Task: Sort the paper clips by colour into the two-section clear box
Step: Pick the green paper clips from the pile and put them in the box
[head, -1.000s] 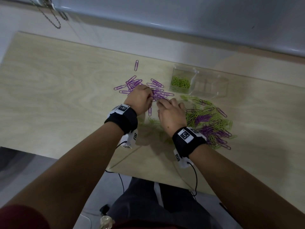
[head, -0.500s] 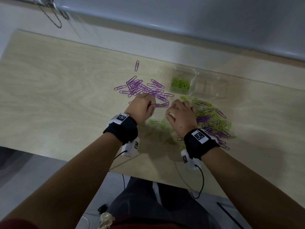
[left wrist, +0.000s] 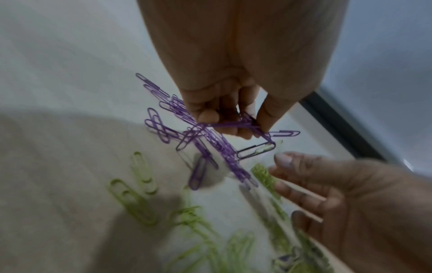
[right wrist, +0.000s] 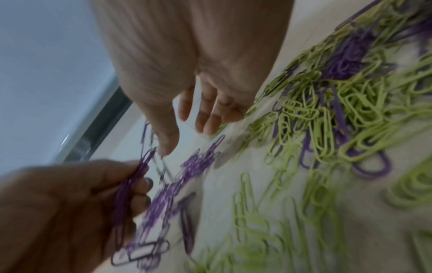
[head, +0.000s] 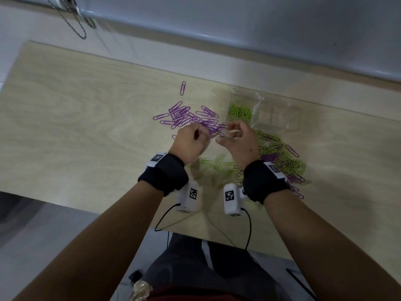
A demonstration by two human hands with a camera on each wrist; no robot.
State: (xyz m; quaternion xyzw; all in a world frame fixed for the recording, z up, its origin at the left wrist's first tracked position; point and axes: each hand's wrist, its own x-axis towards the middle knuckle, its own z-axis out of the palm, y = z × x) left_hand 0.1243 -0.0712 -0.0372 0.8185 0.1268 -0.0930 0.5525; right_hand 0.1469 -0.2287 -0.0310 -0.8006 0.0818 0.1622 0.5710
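My left hand point(head: 207, 135) is raised a little above the table and pinches a tangled bunch of purple clips point(left wrist: 233, 125) between thumb and fingers. My right hand point(head: 226, 133) hovers beside it, fingers relaxed and spread, holding nothing point(right wrist: 187, 136). Loose purple clips point(head: 186, 118) lie just beyond the left hand. The clear box point(head: 295, 122) stands at the back right; its left section holds green clips point(head: 239, 110), and its right section looks bare. A mixed green and purple pile point(head: 282, 159) lies right of the right hand.
A single purple clip point(head: 183, 88) lies apart, farther back. Scattered green clips point(head: 214, 165) lie between my wrists. The wooden table point(head: 86, 127) ends near my body at the front edge; a wall and a hanging chain point(head: 73, 25) are behind it.
Both hands have lifted off the table and drawn together. The left hand now holds up a bunch of purple clips; the right hand has turned and opened beside it.
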